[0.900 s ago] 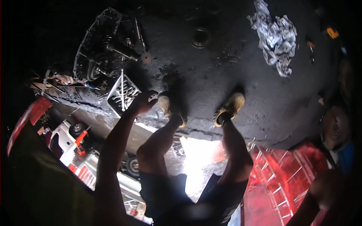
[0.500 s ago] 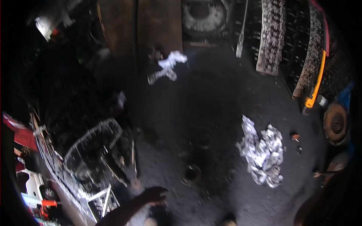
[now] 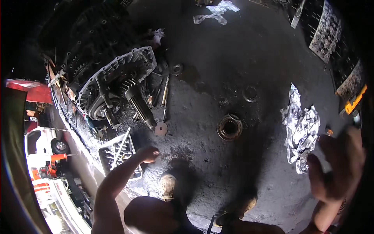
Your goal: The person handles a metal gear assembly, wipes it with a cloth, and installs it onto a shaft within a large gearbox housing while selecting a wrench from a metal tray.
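Beyond the right edge of the tray [image 3: 101,160], the left hand [image 3: 150,155] is curled; contents unclear. Crumpled foil [image 3: 302,132] lies lengthwise away from the person on the floor [image 3: 202,113], left of the nearer right hand [image 3: 337,167], fingers wide.

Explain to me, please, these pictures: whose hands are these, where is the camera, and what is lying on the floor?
There is no robot: these are a person's own bare hands. One wide camera, worn on the head, looks down, so straight edges bend. The left hand, fingers curled, is near a pale-framed tray; whether it holds something is unclear. The right hand is raised and open, with nothing visible in it. On the dark floor lie a crumpled silvery sheet, a thick ring, a thinner ring and an open metal casing.
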Demonstrator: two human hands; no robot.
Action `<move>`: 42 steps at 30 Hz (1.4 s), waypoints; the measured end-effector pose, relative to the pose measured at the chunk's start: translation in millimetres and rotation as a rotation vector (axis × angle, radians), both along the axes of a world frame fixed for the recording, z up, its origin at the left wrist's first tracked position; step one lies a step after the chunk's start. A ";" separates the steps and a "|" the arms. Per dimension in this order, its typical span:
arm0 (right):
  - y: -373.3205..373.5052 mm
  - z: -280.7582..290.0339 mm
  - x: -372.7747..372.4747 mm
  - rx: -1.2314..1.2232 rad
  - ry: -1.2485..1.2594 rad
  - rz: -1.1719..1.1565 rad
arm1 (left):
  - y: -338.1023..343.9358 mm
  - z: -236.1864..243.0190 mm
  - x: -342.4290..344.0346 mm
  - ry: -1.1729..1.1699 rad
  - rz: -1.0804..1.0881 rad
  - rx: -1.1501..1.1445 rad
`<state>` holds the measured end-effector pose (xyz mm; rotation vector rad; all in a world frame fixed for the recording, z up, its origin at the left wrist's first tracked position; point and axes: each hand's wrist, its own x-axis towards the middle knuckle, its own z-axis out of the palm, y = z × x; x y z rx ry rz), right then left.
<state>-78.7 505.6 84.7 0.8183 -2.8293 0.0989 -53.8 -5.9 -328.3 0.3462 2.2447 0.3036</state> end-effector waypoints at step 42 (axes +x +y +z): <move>-392.9 -456.1 -209.3 -0.137 -0.639 -0.167 | -29.1 -49.9 -106.0 0.415 0.849 -0.098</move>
